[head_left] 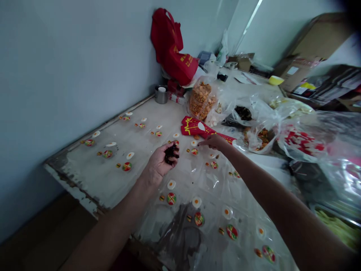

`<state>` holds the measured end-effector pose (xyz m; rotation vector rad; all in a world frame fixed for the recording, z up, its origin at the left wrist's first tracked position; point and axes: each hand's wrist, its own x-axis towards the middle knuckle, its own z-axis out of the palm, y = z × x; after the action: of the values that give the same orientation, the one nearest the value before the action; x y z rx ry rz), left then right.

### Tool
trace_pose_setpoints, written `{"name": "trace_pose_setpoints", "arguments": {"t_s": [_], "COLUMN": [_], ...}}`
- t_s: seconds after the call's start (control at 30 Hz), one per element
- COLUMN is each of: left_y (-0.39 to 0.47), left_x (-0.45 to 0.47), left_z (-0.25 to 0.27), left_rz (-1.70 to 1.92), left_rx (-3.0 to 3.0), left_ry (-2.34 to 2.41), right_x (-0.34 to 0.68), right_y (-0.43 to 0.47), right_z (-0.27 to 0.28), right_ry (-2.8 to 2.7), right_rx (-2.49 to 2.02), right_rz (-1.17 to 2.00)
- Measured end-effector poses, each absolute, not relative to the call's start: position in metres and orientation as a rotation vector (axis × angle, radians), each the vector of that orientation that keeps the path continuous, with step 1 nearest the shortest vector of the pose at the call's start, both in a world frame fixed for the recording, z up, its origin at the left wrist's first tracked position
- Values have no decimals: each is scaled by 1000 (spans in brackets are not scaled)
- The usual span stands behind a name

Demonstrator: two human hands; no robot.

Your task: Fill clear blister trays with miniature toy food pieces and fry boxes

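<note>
While the left hand (pixel 162 160) cups a dark clump (pixel 170 154) in half-curled fingers, the right hand (pixel 213 141), at its two o'clock, points down beside an egg-patterned piece (pixel 194 143) on the table (pixel 93 169), its grip unclear.

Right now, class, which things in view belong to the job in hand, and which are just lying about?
Seemingly in the job:
dark pieces, in the left hand
egg-like pieces, near the right hand
round red-and-green pieces, grouped with these
small brown pieces, likewise

Just lying about, it appears:
red bag against the wall
metal cup
cardboard box
</note>
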<state>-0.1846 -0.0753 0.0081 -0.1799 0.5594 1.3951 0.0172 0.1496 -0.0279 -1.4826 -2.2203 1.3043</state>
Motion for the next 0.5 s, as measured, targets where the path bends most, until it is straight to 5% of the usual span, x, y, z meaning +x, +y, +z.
{"name": "trace_pose_setpoints", "arguments": {"t_s": [0.3,0.5], "left_y": [-69,-68], "left_x": [-180,-175], "left_z": [-1,-8], "left_rz": [1343,1228], "left_rx": [-243,-194], "left_ry": [524,654], "right_x": [-23,-28], "right_y": [36,19], "right_z": [12,6], "right_ry": [-2253,-2395], "right_rx": [-429,-275], "right_rz": [1143,915]}}
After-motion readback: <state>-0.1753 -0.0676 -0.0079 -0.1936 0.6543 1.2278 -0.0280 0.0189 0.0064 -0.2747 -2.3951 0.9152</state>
